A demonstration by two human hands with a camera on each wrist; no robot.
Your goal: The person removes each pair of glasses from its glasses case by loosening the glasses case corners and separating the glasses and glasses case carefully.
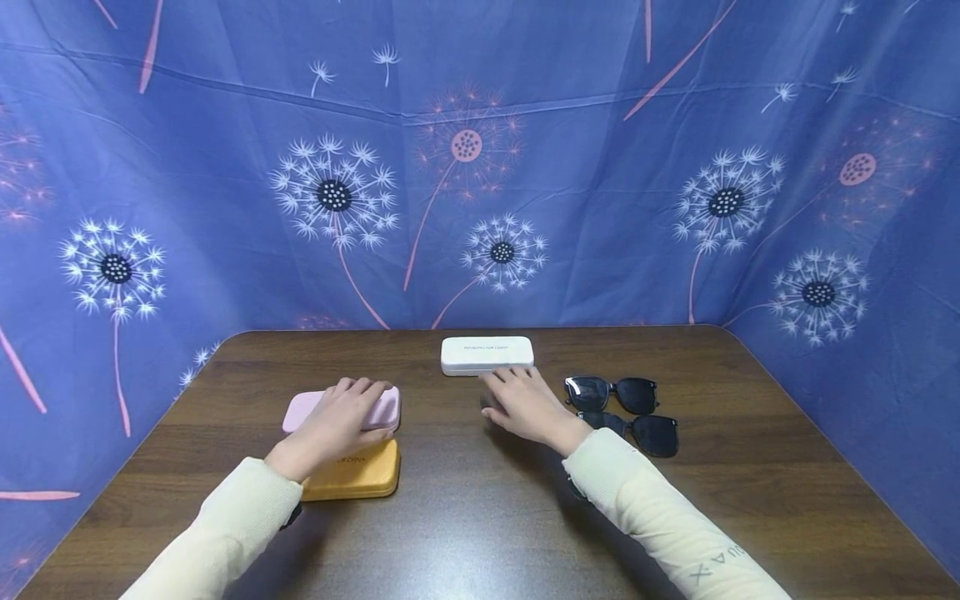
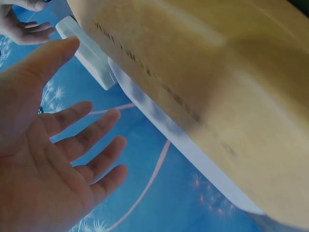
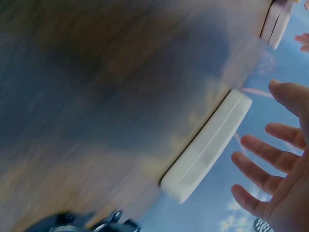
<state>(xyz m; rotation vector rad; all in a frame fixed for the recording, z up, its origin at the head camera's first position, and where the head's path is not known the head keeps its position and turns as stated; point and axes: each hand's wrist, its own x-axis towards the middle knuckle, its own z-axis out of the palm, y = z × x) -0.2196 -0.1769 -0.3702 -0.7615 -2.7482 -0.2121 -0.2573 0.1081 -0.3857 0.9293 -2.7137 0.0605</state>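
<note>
My left hand (image 1: 337,421) hovers over a pink glasses case (image 1: 302,406) and the back edge of a yellow glasses case (image 1: 360,479). The left wrist view shows this hand (image 2: 63,154) with fingers spread and bent a little, holding nothing. In front of a white glasses case (image 1: 486,354) at the back of the table, my right hand (image 1: 528,406) is held above the wood with relaxed fingers and grips nothing. Two pairs of black sunglasses, one farther back (image 1: 637,396) and one nearer (image 1: 656,436), lie right of it, the nearer partly hidden by the sleeve.
The brown wooden table (image 1: 465,517) ends at a blue dandelion-print cloth (image 1: 585,208) behind and at both sides. A dark item (image 1: 575,487) peeks out beside the right sleeve, mostly hidden. Another dark item (image 1: 292,515) shows by the left cuff.
</note>
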